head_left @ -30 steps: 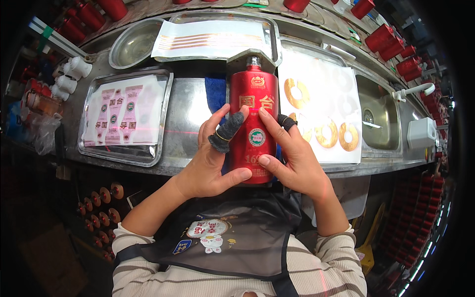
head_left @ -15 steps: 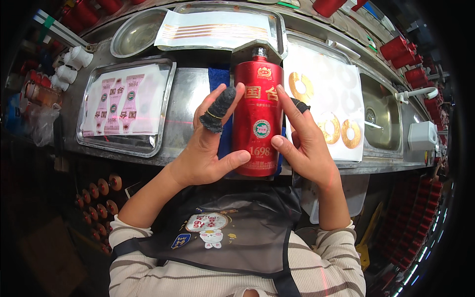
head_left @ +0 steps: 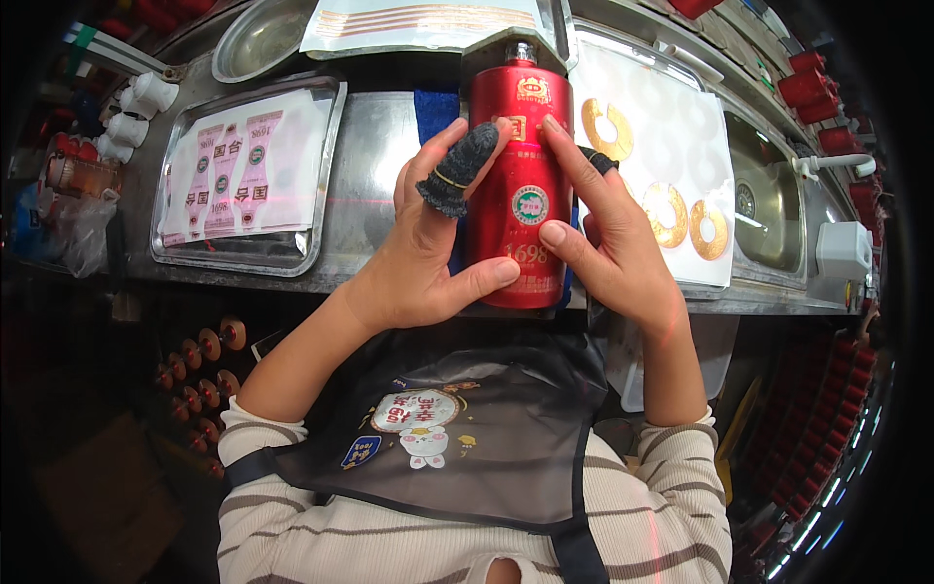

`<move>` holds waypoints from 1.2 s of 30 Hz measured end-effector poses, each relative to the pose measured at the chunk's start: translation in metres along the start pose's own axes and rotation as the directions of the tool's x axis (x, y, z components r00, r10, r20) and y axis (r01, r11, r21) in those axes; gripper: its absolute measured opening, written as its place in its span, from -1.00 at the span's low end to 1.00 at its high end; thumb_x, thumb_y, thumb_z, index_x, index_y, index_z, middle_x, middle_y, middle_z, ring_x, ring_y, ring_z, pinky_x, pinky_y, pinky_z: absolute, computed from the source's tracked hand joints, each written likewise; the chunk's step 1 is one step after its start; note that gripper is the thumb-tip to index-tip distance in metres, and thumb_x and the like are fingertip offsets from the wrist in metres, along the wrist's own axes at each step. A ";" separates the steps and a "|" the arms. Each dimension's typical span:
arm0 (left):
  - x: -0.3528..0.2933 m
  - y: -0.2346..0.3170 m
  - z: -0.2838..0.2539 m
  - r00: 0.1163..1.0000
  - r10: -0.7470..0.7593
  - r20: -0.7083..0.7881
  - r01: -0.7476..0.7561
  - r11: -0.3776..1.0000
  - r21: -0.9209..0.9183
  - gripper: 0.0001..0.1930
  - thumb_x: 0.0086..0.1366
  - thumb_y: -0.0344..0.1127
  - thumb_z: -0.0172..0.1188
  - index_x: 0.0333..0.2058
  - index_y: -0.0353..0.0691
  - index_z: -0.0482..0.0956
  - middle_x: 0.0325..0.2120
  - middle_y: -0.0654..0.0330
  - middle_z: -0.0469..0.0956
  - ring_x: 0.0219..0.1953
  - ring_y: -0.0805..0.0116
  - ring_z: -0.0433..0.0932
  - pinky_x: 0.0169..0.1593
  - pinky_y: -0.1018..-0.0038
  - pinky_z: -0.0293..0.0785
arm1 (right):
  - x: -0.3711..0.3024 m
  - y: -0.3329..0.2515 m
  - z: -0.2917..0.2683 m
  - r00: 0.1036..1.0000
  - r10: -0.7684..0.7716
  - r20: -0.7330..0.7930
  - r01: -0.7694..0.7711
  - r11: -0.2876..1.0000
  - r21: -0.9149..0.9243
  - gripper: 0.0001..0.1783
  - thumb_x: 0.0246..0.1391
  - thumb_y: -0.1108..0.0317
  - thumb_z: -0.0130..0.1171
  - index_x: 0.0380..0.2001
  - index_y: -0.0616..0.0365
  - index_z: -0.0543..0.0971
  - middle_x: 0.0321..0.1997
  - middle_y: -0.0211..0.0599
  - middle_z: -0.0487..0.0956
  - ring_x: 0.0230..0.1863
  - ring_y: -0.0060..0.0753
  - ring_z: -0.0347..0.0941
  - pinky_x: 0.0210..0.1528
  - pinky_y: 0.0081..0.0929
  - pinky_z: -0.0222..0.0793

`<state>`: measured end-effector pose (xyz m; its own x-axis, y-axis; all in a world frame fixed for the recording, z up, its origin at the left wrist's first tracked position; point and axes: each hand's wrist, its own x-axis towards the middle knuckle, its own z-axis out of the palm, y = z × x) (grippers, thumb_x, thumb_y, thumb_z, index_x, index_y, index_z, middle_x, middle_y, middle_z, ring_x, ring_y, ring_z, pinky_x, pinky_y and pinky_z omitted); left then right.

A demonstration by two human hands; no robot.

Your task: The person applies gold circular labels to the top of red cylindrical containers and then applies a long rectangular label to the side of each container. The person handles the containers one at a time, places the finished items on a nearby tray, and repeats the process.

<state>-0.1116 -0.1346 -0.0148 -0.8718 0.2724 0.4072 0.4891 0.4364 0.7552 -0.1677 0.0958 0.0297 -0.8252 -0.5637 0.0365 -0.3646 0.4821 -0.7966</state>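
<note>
At one o'clock, red bottle sits between left hand and right hand, both half-open, fingers resting on it, not wrapped. Front markings look done; pink labels at ten, gold rings at two lie apart; what's left unclear.

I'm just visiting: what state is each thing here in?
Red bottle: front facing up, neck end farthest away
Left hand: open, touching the bottle
Right hand: open, touching the bottle
Dark finger cover: worn on the left hand
Pink labels: on a white sheet in a metal tray
Gold rings: flat on another white sheet
Metal bowl: open side up
Faucet: no running water visible
Dark apron: worn over a striped top
</note>
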 end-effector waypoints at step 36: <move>-0.005 -0.008 -0.004 0.998 0.008 0.058 0.012 0.939 -0.345 -0.03 0.30 -0.27 0.34 0.50 -0.17 -0.14 0.53 0.10 -0.09 0.55 0.14 -0.11 0.53 0.21 -0.17 | -0.025 0.014 -0.001 0.977 0.123 0.175 -0.186 0.890 0.416 -0.02 0.10 0.12 0.35 0.54 -0.22 0.12 0.00 -0.31 0.46 -0.56 -0.77 0.07 -0.49 -0.73 0.12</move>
<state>-0.1113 -0.1426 -0.0211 -0.8646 0.3252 0.3831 0.4389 0.1175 0.8908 -0.1526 0.1174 0.0184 -0.7751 -0.6091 -0.1679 0.0088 0.2553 -0.9668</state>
